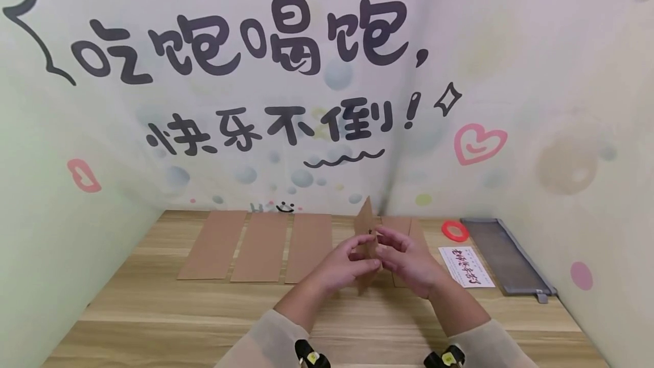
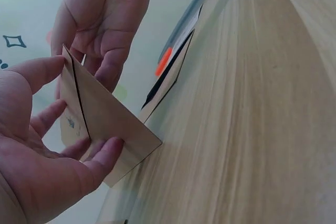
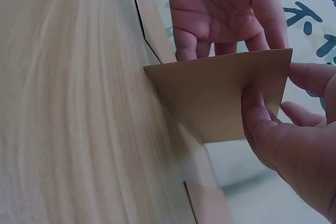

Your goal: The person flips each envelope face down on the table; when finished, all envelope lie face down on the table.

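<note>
A brown kraft paper envelope (image 1: 365, 217) stands on edge, tilted, between my two hands over the table. Its face carries a dark fold or flap line and a small printed mark in the left wrist view. My left hand (image 1: 344, 263) holds one side, thumb on the face and a fingertip at the top edge. From the other side my right hand (image 1: 411, 260) grips it, its thumb (image 3: 254, 108) against the plain face. Whether the envelope's lower edge touches the table is unclear.
Flat brown paper pieces lie in a row at left: one (image 1: 212, 246), a second (image 1: 259, 247), a third (image 1: 309, 246). Another brown piece (image 1: 419, 234) is partly behind my right hand. Further right are a red ring (image 1: 455, 231), a printed white card (image 1: 466, 267) and a grey mesh pouch (image 1: 508, 257).
</note>
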`<act>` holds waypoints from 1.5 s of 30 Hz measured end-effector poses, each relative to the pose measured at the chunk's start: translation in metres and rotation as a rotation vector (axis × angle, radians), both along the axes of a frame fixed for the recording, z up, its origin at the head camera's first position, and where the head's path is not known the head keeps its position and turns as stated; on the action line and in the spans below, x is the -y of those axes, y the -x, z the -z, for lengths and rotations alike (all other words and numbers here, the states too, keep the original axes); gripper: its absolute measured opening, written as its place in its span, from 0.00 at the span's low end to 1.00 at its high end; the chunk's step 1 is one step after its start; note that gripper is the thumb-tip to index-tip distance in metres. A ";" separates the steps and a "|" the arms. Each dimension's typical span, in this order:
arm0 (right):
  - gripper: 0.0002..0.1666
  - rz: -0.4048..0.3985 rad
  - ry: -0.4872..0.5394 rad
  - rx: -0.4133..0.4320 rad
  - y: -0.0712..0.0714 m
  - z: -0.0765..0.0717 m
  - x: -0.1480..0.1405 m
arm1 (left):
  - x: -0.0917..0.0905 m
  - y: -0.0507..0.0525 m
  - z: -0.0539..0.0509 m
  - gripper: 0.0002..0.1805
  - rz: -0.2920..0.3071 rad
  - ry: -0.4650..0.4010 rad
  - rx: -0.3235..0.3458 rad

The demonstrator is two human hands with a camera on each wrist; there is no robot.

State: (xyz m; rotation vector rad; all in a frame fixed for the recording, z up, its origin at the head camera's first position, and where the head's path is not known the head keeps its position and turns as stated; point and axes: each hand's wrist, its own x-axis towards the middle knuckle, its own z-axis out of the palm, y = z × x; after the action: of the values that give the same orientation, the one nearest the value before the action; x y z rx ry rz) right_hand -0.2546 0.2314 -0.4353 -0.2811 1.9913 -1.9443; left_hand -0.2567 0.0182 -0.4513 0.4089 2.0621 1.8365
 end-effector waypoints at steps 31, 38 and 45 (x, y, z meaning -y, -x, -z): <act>0.37 -0.028 -0.091 0.105 0.004 0.016 -0.004 | 0.008 0.006 -0.009 0.36 -0.027 -0.274 0.091; 0.34 0.056 -0.066 0.142 0.006 0.018 -0.004 | 0.015 0.011 -0.004 0.39 -0.060 -0.261 0.123; 0.34 0.126 -0.011 0.149 0.010 0.021 -0.007 | 0.019 0.013 0.002 0.46 -0.136 -0.222 0.144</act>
State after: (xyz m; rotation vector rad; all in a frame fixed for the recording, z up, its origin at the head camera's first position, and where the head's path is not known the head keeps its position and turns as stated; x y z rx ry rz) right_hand -0.2647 0.2384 -0.4565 -0.0070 1.9640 -1.9662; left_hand -0.2696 -0.0004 -0.4532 0.1885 1.8383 2.1177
